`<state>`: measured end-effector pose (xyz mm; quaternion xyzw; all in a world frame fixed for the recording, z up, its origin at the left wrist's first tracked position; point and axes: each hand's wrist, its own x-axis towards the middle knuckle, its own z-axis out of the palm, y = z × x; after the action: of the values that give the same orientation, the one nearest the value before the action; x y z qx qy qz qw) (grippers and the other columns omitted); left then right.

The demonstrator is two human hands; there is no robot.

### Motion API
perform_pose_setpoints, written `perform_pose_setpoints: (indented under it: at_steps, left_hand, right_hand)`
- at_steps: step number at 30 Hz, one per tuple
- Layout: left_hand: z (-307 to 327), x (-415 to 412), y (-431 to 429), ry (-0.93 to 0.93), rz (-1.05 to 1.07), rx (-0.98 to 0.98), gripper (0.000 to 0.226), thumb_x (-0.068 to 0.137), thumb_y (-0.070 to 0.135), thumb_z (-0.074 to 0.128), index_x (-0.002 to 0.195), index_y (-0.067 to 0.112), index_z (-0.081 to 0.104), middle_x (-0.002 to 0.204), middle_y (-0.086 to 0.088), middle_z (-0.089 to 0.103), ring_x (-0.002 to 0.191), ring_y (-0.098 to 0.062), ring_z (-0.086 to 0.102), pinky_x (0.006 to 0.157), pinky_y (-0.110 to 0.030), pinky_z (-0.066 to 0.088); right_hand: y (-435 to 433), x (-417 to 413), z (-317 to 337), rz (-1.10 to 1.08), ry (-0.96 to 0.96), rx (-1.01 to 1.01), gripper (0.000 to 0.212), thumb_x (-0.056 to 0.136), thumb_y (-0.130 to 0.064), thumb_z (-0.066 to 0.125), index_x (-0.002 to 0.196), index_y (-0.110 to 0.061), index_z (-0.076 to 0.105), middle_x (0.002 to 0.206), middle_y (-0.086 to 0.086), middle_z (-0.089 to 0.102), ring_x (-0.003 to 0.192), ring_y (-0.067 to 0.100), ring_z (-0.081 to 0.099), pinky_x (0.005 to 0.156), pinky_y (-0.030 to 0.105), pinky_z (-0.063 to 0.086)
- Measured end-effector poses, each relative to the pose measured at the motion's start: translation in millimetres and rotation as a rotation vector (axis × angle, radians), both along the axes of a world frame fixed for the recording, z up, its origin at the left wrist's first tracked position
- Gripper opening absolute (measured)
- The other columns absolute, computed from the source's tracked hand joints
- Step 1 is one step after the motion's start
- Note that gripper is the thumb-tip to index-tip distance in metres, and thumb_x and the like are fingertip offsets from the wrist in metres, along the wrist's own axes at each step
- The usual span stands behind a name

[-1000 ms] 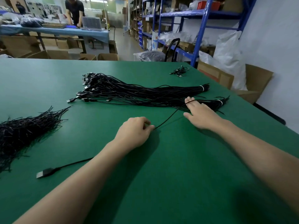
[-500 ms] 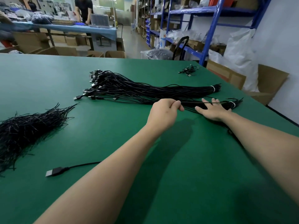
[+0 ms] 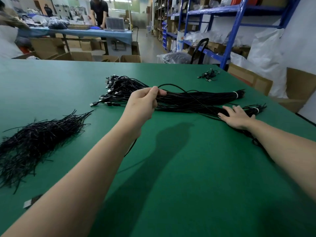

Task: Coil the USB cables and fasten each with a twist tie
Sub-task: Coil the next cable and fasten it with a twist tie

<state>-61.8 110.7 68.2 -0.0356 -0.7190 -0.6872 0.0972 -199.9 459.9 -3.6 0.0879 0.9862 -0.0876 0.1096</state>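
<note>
Now lifts the thin black USB cable higher than a moment ago, pinched in the curled left hand above the middle of the large tied bundle of black cables. Presses the bundle's right end flat under the right hand, fingers straight. Leaves the cable's silver plug at near left on the green table, beside a loose heap of black twist ties.
</note>
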Motion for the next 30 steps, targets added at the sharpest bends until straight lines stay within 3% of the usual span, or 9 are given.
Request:
perform_pose_setpoints:
  at_steps: [4,6,9,11,14,20,24,27,30]
  left_hand:
    - [8,21,-10,-0.024,-0.051,0.091,0.031,0.109,0.025,0.043,0.104,0.013,0.071,0.056,0.009,0.044,0.048,-0.009,0.034,0.05,-0.02,0.029]
    - [20,28,-14,-0.031,-0.069,0.153,0.031,0.109,0.023,0.041,0.11,0.011,0.069,0.063,0.007,0.055,0.054,-0.009,0.045,0.057,-0.021,0.039]
    - [45,34,-10,-0.012,-0.133,0.301,0.03,0.11,0.018,0.036,0.118,0.009,0.064,0.076,0.005,0.066,0.068,-0.011,0.057,0.07,-0.024,0.047]
    - [62,37,-1,0.02,-0.176,0.362,0.029,0.11,0.018,0.034,0.115,0.012,0.062,0.082,0.004,0.069,0.073,-0.01,0.062,0.074,-0.026,0.048]
    - [83,40,14,0.073,-0.22,0.42,0.026,0.111,0.019,0.034,0.112,0.015,0.06,0.084,0.006,0.072,0.076,-0.009,0.065,0.073,-0.025,0.05]
    - [112,42,21,0.104,-0.236,0.607,0.025,0.11,0.019,0.036,0.112,0.015,0.06,0.089,0.002,0.076,0.08,-0.01,0.07,0.073,-0.026,0.054]
    - [116,36,11,0.115,-0.159,0.693,0.023,0.111,0.018,0.034,0.115,0.014,0.056,0.095,-0.001,0.077,0.083,-0.011,0.071,0.077,-0.027,0.054]
    - [107,30,-6,0.084,-0.063,0.656,0.024,0.111,0.021,0.035,0.122,0.011,0.055,0.104,-0.003,0.077,0.091,-0.014,0.073,0.084,-0.031,0.053]
    - [82,28,-28,-0.032,0.041,0.37,0.028,0.109,0.026,0.042,0.125,0.007,0.056,0.109,-0.006,0.077,0.107,-0.021,0.071,0.094,-0.038,0.053]
  right_hand:
    - [-20,14,26,0.016,0.057,0.122,0.072,0.103,-0.062,0.025,0.162,-0.026,0.005,0.169,0.005,-0.009,0.155,0.023,-0.011,0.12,0.065,-0.002]
    - [-46,37,44,0.084,0.351,0.072,0.06,0.105,-0.049,0.037,0.156,-0.016,0.03,0.166,0.012,0.019,0.153,0.028,0.015,0.12,0.061,0.014]
    - [-106,99,62,0.255,0.692,-0.359,0.031,0.102,-0.035,0.052,0.119,-0.014,0.066,0.121,0.009,0.066,0.114,0.029,0.06,0.097,0.043,0.047]
    - [-154,151,64,0.382,0.457,-0.759,0.02,0.101,-0.033,0.056,0.109,-0.019,0.069,0.106,0.001,0.073,0.103,0.022,0.068,0.088,0.039,0.052]
    - [-213,211,54,0.566,-0.043,-1.182,0.033,0.097,-0.041,0.055,0.125,-0.024,0.059,0.124,-0.003,0.069,0.118,0.01,0.064,0.099,0.032,0.052]
    - [-258,254,26,0.412,-0.321,-1.682,0.029,0.098,-0.038,0.056,0.097,-0.013,0.071,0.09,0.003,0.075,0.083,0.017,0.072,0.09,0.033,0.057]
    - [-252,264,15,0.236,-0.402,-1.812,0.033,0.1,-0.039,0.056,0.085,-0.012,0.069,0.067,0.003,0.056,0.06,0.018,0.055,0.069,0.034,0.057]
    - [-239,265,18,0.183,-0.412,-1.753,0.04,0.099,-0.051,0.052,0.076,-0.019,0.056,0.059,-0.005,0.027,0.051,0.011,0.023,0.044,0.022,0.027]
    - [-220,258,26,0.155,-0.363,-1.776,0.038,0.098,-0.047,0.051,0.071,-0.022,0.045,0.06,-0.007,0.015,0.05,0.008,0.011,0.041,0.02,0.01]
